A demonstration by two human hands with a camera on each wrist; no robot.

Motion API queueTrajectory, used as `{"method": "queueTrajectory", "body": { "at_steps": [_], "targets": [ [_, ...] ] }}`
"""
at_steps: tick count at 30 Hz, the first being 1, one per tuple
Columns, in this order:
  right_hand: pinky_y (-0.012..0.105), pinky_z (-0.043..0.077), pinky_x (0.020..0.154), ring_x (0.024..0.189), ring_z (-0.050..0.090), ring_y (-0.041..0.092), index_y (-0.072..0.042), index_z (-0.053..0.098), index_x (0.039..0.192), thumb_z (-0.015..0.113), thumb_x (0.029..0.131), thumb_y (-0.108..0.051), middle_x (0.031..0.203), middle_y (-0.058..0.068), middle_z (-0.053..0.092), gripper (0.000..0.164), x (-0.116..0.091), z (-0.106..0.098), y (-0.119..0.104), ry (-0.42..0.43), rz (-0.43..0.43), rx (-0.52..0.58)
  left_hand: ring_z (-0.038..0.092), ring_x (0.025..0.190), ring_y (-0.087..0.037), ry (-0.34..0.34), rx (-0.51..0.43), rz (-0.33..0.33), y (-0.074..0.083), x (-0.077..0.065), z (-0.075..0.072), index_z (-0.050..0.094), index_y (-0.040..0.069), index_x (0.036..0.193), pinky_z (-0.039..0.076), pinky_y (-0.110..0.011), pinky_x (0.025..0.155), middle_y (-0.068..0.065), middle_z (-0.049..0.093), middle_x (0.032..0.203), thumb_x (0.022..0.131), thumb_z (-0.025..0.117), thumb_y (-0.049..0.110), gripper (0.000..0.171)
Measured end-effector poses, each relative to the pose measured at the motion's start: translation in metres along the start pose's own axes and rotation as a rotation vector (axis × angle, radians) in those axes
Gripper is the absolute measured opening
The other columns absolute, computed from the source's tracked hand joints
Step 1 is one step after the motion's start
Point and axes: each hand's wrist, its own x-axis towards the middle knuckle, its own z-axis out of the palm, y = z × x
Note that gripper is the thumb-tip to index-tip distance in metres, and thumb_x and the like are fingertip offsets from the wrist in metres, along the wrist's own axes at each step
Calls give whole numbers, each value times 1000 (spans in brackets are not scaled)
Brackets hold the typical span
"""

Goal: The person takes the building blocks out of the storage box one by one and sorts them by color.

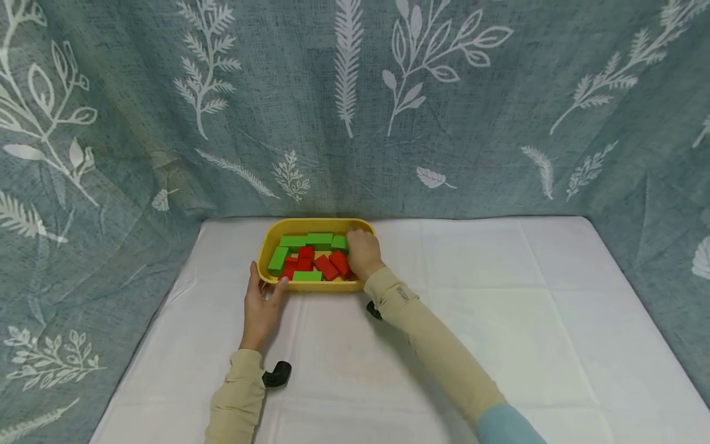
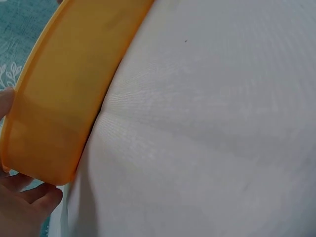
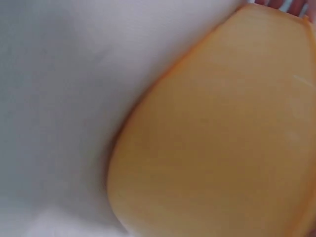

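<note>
A yellow plastic tub (image 1: 316,287) stands at the back of the table with several green blocks (image 1: 307,276) and red blocks (image 1: 326,267) lying in it. My left hand (image 1: 261,312) holds its near left corner, thumb over the rim and fingers along the outside. In the left wrist view, that hand's fingers (image 2: 30,203) are at the tub's end, close to its lower edge. My right hand (image 1: 364,254) reaches over the near right rim into the tub, beside a green block (image 1: 339,243). Its fingertips are hidden, and I cannot tell whether they hold a block.
A white cloth (image 1: 471,345) covers the table. Behind the tub hangs a grey-green curtain (image 1: 333,166) with white leaf prints, its lower edge close to the tub's far rim. Black wrist cameras (image 1: 277,374) sit under both sleeves.
</note>
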Motion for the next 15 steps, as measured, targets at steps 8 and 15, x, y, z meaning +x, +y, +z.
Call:
{"method": "queueTrajectory", "body": {
  "at_steps": [8,15],
  "targets": [
    [41,57,87,98,67,31,0,64,124,69,81,8,113,15,70,44,-6,-21,16,124,-65,227,25,145,-33,9,-32,24,-1,-1,1,1,4,157,30,-43,117,-15,10,162,98,60,24,86],
    [36,57,85,98,66,29,2,63,125,74,82,5,115,18,68,44,-13,-31,35,128,-78,430,26,145,-32,13,-51,19,0,-2,2,1,6,157,32,-43,116,-14,10,162,98,60,25,86]
  ]
}}
